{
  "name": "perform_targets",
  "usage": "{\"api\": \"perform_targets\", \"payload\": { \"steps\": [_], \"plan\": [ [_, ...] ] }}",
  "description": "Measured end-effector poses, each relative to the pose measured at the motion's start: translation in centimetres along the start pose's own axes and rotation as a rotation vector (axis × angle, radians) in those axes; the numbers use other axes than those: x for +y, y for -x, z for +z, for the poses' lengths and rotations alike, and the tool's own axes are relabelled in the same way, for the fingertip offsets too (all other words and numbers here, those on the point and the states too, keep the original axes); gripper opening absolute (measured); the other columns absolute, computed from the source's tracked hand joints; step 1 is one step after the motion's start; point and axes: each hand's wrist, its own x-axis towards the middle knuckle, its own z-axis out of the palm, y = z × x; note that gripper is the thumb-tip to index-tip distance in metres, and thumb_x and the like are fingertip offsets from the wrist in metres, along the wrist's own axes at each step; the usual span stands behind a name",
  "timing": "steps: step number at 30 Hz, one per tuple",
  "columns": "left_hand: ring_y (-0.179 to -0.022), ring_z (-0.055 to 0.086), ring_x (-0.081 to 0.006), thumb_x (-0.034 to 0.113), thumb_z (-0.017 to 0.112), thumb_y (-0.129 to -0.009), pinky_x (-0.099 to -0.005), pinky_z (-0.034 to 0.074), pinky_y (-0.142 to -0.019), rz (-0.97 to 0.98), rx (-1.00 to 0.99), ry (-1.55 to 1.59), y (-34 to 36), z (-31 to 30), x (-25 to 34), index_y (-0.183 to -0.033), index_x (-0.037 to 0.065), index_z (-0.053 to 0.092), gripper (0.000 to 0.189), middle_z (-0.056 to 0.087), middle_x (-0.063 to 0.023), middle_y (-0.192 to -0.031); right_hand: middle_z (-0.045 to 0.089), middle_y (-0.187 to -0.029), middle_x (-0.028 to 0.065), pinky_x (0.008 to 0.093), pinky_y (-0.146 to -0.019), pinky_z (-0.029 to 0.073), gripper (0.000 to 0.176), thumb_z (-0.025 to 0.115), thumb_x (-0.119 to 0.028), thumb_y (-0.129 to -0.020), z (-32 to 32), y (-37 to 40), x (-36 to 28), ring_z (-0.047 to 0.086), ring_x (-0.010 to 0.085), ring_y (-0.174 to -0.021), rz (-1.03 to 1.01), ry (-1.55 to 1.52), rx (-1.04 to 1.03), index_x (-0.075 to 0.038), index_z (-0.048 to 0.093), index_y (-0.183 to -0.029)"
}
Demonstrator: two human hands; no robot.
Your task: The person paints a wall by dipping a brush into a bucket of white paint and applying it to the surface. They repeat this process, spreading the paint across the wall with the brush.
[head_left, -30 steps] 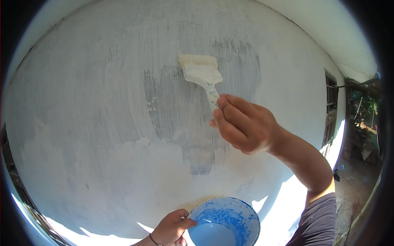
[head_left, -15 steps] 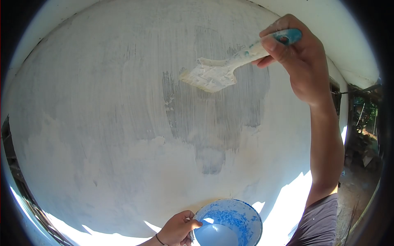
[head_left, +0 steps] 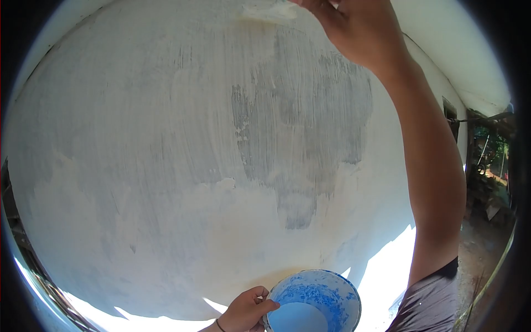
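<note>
My left hand (head_left: 246,311) grips the rim of a blue bucket (head_left: 344,299) at the bottom, thumb over the edge. Pale, whitish paint (head_left: 298,318) lies inside, and the bucket's inner wall is blotched with white. My right hand (head_left: 362,33) is raised high, partly cut off by the top edge, its fingers closed round a paintbrush. Only the white-coated head of the paintbrush (head_left: 271,12) shows, against the upper wall; its handle is out of view. The wall (head_left: 166,221) carries streaky white paint, with a darker grey patch (head_left: 304,116) below the brush.
A pale overhang (head_left: 453,50) slants across the upper right. Beyond the wall's right end are a dark opening (head_left: 449,119), greenery and bare ground (head_left: 478,249). Bright sunlight (head_left: 387,271) falls on the lower wall.
My right hand and the paintbrush have moved up, and the brush head now sits near the top edge. The bucket and my left hand have barely shifted.
</note>
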Motion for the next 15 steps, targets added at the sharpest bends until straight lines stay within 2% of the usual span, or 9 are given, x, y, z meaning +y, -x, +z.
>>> {"api": "perform_targets", "payload": {
  "steps": [1, 3, 4, 5, 6, 7, 12, 13, 15],
  "plan": [
    [-0.034, 0.050, -0.0127, 0.013, 0.058, -0.082, -0.0214, 0.037, -0.029, -0.010, 0.000, -0.001, 0.0, -0.1, 0.0, -0.090, -0.001, 0.046, 0.020, 0.057, -0.0094, -0.059, 0.060, -0.076, 0.0081, 0.0276, -0.057, 0.052, 0.015, 0.062, -0.015, -0.085, 1.9, 2.0, -0.8, 0.062, 0.0193, -0.063, -0.150, 0.193, 0.029, -0.003, 0.053, -0.087],
    [-0.034, 0.050, -0.0131, 0.012, 0.057, -0.082, -0.0217, 0.036, -0.029, 0.002, -0.010, -0.039, -0.3, -0.2, -0.1, -0.091, -0.001, 0.046, 0.019, 0.057, -0.0092, -0.059, 0.056, -0.073, 0.0062, 0.0286, -0.053, 0.051, 0.019, 0.068, -0.009, -0.075, 4.4, 6.6, -2.3, 0.060, 0.0192, -0.066, -0.325, 0.140, 0.012, -0.004, 0.051, -0.081],
    [-0.034, 0.050, -0.0131, 0.012, 0.057, -0.082, -0.0217, 0.036, -0.029, 0.006, -0.014, -0.041, -0.4, -0.3, -0.2, -0.091, -0.001, 0.046, 0.019, 0.057, -0.0092, -0.059, 0.057, -0.072, 0.0071, 0.0278, -0.054, 0.052, 0.020, 0.069, -0.009, -0.074, 4.9, 8.8, -3.7, 0.061, 0.0208, -0.067, -0.393, 0.099, 0.031, -0.002, 0.050, -0.079],
    [-0.034, 0.050, -0.0133, 0.011, 0.057, -0.082, -0.0220, 0.036, -0.030, 0.003, -0.023, -0.026, -0.5, -0.3, -0.1, -0.092, -0.001, 0.046, 0.019, 0.056, -0.0091, -0.059, 0.051, -0.070, 0.0048, 0.0232, -0.052, 0.050, 0.017, 0.062, -0.003, -0.071, 6.0, 10.9, -4.9, 0.056, 0.0161, -0.064, -0.386, 0.063, 0.141, -0.008, 0.046, -0.074],
    [-0.035, 0.050, -0.0135, 0.011, 0.057, -0.082, -0.0223, 0.036, -0.030, 0.000, -0.032, -0.013, -0.6, -0.3, -0.1, -0.092, -0.002, 0.046, 0.019, 0.056, -0.0090, -0.060, 0.057, -0.067, 0.0105, 0.0256, -0.055, 0.056, 0.023, 0.070, -0.010, -0.074, 4.8, 12.3, -6.3, 0.064, 0.0246, -0.070, -0.405, 0.064, 0.025, -0.001, 0.049, -0.078],
    [-0.035, 0.050, -0.0135, 0.011, 0.057, -0.082, -0.0223, 0.036, -0.030, 0.003, -0.033, -0.014, -0.9, -0.6, -0.2, -0.092, -0.002, 0.046, 0.019, 0.056, -0.0090, -0.060, 0.057, -0.068, 0.0115, 0.0244, -0.055, 0.057, 0.025, 0.070, -0.013, -0.075, 5.0, 13.7, -7.0, 0.065, 0.0252, -0.070, -0.446, 0.059, 0.077, -0.001, 0.047, -0.077],
    [-0.099, 0.058, -0.0395, 0.026, 0.043, -0.094, -0.0498, 0.054, -0.066, 0.146, -0.302, -0.092, -4.9, -3.8, -4.5, -0.135, 0.011, 0.034, 0.045, 0.037, -0.0248, -0.134, 0.059, -0.074, 0.0120, 0.0255, -0.057, 0.059, 0.024, 0.067, -0.013, -0.080, 2.2, 15.9, -9.8, 0.066, 0.0242, -0.071, -0.410, 0.029, -0.011, -0.002, 0.047, -0.085],
    [-0.099, 0.058, -0.0395, 0.026, 0.043, -0.094, -0.0498, 0.054, -0.066, 0.145, -0.302, -0.095, -5.9, -4.1, -5.5, -0.135, 0.011, 0.034, 0.045, 0.037, -0.0248, -0.134, 0.059, -0.075, 0.0126, 0.0264, -0.058, 0.059, 0.024, 0.066, -0.012, -0.080, 1.4, 15.7, -10.0, 0.066, 0.0250, -0.071, -0.374, -0.003, -0.008, -0.001, 0.047, -0.089],
    [-0.092, 0.060, -0.0371, 0.026, 0.046, -0.093, -0.0402, 0.054, -0.065, 0.077, -0.320, 0.081, -7.5, -4.2, -7.2, -0.132, 0.007, 0.037, 0.044, 0.046, -0.0247, -0.126, 0.059, -0.076, 0.0141, 0.0280, -0.058, 0.059, 0.024, 0.066, -0.011, -0.080, -0.6, 15.2, -10.3, 0.066, 0.0260, -0.072, -0.261, -0.107, -0.008, 0.000, 0.048, -0.093]
  ]
}}
